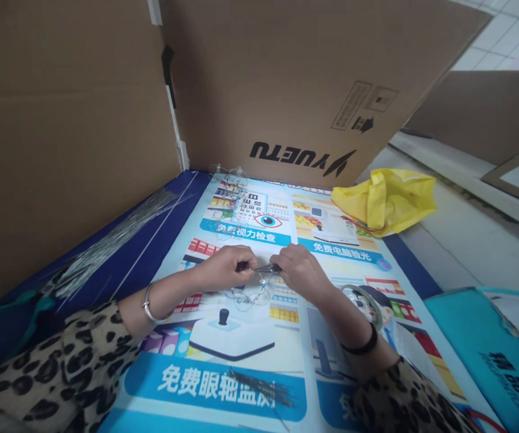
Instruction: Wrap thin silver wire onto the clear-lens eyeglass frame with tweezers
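Note:
Both hands meet over the middle of the printed poster (250,331). My left hand (230,267) is closed in a pinch on one end of a thin wire piece. From the other side my right hand (302,270) has its fingers wrapped round a small dark metal tool, whose tip points at the left fingers. Thin looped wire (252,297) hangs below, between the two hands. Nearer to me, a small bundle of short dark wires (261,388) lies on the poster.
Cardboard walls (250,78) stand behind and at the left. Long silvery wires (115,240) lie at the left by a dark teal container (6,325). Tangled wire (232,177) lies at the back. Rightward are a yellow bag (390,201), a tape roll (370,304) and a teal box (480,355).

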Demonstrator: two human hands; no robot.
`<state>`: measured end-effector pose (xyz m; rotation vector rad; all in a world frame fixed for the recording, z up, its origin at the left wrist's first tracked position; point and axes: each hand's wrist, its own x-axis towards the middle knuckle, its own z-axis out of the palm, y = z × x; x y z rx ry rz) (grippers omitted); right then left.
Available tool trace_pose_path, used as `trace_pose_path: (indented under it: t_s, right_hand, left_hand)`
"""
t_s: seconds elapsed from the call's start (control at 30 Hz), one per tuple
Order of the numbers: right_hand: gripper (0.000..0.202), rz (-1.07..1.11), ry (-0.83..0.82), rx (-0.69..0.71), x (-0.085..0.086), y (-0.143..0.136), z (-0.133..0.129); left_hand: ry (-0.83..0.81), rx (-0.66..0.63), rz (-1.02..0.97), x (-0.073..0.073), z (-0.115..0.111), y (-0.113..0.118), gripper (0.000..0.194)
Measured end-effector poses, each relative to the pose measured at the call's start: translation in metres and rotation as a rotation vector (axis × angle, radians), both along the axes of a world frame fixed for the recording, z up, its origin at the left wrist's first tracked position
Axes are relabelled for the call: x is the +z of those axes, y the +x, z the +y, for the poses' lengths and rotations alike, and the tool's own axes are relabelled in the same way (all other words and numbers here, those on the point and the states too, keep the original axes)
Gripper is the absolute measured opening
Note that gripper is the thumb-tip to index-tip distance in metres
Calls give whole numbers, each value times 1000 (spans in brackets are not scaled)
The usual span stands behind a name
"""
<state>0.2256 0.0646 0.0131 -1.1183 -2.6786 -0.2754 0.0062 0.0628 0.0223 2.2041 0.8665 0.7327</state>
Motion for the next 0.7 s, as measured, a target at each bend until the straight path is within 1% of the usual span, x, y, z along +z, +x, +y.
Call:
trace_pose_path:
  t_s: [0.1,0.2,0.3,0.4,0.47,0.53,0.7]
  right_hand:
    - [19,-10,-38,-9,-2,-1,-1]
    - [20,-25,-135,-47,-3,-3,-2]
    - [18,-29,-256,-105,0,-5,-2]
    - [17,-22,-322,-138,2,-5,-3]
    - [18,-13,-304,-145,3,-5,-3]
    - [21,7,-241,-130,1,-4,-4]
    - [24,43,-42,-42,-3,0,-3]
  left_hand:
    - [13,26,-5,-1,0,1,12]
    - [1,61,-16,-3,-1,2,11]
    - [-7,111,-29,-5,-2,4,10]
    - [12,145,-46,-7,-3,5,10]
    - [11,151,-62,-8,-3,6,9]
    - [-43,135,-78,-7,-3,5,8]
    - [-309,3,-62,3,1,0,9]
